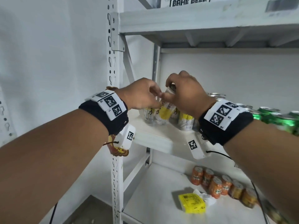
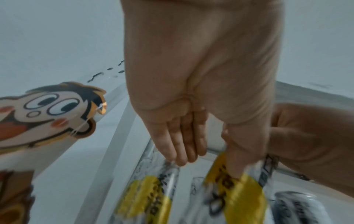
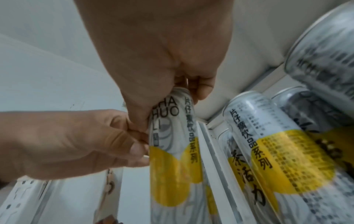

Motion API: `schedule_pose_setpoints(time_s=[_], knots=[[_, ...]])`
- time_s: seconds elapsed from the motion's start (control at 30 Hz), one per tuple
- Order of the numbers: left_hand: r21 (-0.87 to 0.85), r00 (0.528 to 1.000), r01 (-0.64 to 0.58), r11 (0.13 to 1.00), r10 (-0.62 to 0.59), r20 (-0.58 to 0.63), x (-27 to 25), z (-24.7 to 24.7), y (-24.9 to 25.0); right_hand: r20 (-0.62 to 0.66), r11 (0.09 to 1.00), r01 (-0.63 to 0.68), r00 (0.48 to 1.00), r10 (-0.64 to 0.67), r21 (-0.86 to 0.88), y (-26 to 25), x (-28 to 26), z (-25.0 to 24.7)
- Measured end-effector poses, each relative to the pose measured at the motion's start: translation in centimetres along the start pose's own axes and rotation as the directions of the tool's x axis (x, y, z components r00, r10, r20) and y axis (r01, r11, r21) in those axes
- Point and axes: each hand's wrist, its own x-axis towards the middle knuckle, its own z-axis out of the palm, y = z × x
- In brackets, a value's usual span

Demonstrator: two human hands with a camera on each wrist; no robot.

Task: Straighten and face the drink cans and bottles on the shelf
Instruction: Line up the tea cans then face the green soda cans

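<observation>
A slim white and yellow can (image 1: pixel 166 109) leans tilted at the left end of the middle shelf (image 1: pixel 153 141). My right hand (image 1: pixel 171 94) grips its top rim from above, fingers curled round it (image 3: pixel 201 89). My left hand (image 1: pixel 153 99) pinches the can's upper side just below, thumb and fingers against the label (image 3: pixel 138 145). The two hands touch each other there. In the left wrist view the can (image 2: pixel 243 194) shows blurred under my left hand (image 2: pixel 201 75). More white and yellow cans (image 1: pixel 186 120) stand upright around it, one at the left (image 1: pixel 149 115).
Green cans (image 1: pixel 275 117) fill the middle shelf to the right. Orange cans (image 1: pixel 215 186) and a yellow packet (image 1: pixel 192 202) lie on the lower shelf. A perforated upright (image 1: pixel 113 78) stands left of my hands. A beer box (image 1: pixel 189 1) sits on the upper shelf.
</observation>
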Motion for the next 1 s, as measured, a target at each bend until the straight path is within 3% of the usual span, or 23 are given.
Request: schedule_pose_setpoints(time_s=[0.1, 0.17, 0.3, 0.43, 0.57, 0.67, 1.0], knots=[[-0.075, 0.975, -0.055, 0.996, 0.070, 0.209, -1.8, 1.4, 1.8, -0.038, 0.994, -0.009, 0.999, 0.014, 0.109, -0.7, -1.7, -1.6], [-0.179, 0.953, -0.086, 0.980, 0.133, 0.272, -2.9, 2.6, 3.3, -0.055, 0.990, -0.002, 0.998, 0.010, 0.140, -1.0, -3.2, -2.9], [-0.331, 0.951, -0.113, 0.937, 0.199, 0.238, -4.0, 5.6, 6.3, -0.084, 0.984, -0.051, 0.994, 0.066, 0.170, 0.2, -6.6, -5.5], [-0.405, 0.943, -0.118, 0.907, 0.230, 0.240, -3.7, 9.4, 10.0, -0.117, 0.962, -0.201, 0.967, 0.224, 0.186, 3.9, -10.2, -8.4], [-0.489, 0.942, -0.073, 0.869, 0.222, 0.254, -3.0, 13.8, 13.9, -0.071, 0.829, -0.385, 0.891, 0.449, 0.406, 8.4, -13.6, -10.5], [-0.506, 0.945, -0.046, 0.861, 0.202, 0.257, -2.4, 17.1, 16.6, -0.047, 0.764, -0.450, 0.848, 0.528, 0.463, 11.4, -16.2, -11.6], [-0.608, 0.942, 0.005, 0.794, 0.201, 0.269, -2.2, 24.9, 22.3, 0.020, 0.658, -0.477, 0.818, 0.575, 0.583, 18.8, -21.9, -14.2]])
